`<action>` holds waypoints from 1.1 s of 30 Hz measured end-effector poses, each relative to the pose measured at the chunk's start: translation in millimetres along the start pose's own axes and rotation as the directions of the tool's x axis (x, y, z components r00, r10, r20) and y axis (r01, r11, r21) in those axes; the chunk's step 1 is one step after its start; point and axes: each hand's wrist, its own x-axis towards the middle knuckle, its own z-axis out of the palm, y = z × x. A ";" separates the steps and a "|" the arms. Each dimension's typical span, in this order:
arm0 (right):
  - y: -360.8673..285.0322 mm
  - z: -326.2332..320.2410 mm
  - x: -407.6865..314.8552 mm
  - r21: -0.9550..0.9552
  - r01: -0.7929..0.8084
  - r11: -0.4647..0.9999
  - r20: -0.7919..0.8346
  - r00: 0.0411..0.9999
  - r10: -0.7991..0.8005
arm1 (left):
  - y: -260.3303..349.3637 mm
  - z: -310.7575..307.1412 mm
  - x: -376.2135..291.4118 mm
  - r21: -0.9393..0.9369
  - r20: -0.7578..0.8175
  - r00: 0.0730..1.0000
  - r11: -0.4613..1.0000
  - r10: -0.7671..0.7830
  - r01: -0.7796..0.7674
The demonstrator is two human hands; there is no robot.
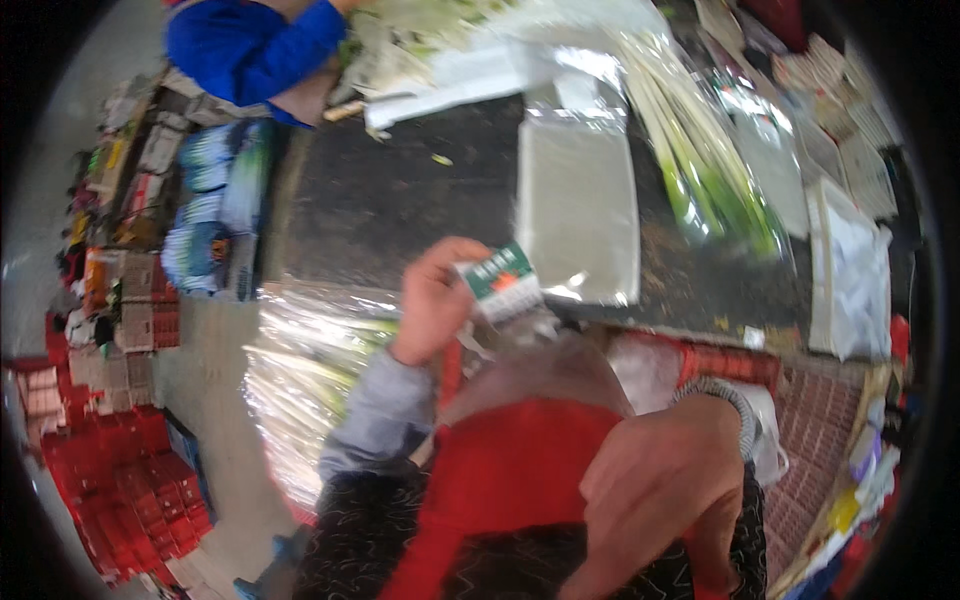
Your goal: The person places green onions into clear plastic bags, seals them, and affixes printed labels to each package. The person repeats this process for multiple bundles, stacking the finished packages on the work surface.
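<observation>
My left hand point(441, 300) holds a green and white printed card or label point(504, 283) with a small orange mark, over the near edge of the dark table point(405, 202). My right hand point(660, 472) is raised close to the camera, in front of my red apron point(517, 465); its fingertips are hard to make out and nothing shows in it. A stack of clear plastic bags point(577, 202) lies flat on the table. To its right, several leeks or large green onions point(697, 165) lie in clear plastic.
Bagged green onions point(307, 382) fill a crate at left. A white basket point(821, 277) holding pale plastic stands at right. A co-worker's blue sleeve point(300, 52) reaches over the table's far left. Red crates point(127, 487) are stacked on the floor.
</observation>
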 end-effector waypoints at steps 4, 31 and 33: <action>20.3 -25.1 -0.2 -0.353 -0.408 0.842 -0.681 0.729 0.068 | 1.6 9.1 7.7 0.237 0.036 0.992 0.963 0.124 -0.129; 152.5 -305.8 -148.8 0.039 -0.849 0.527 -0.916 0.180 0.358 | -141.2 48.1 92.2 0.564 0.267 0.964 0.811 0.000 -0.156; 157.8 -315.7 -145.0 -0.017 -0.884 0.468 -0.921 0.195 0.337 | -140.0 50.8 91.2 0.543 0.248 0.968 0.823 0.030 -0.165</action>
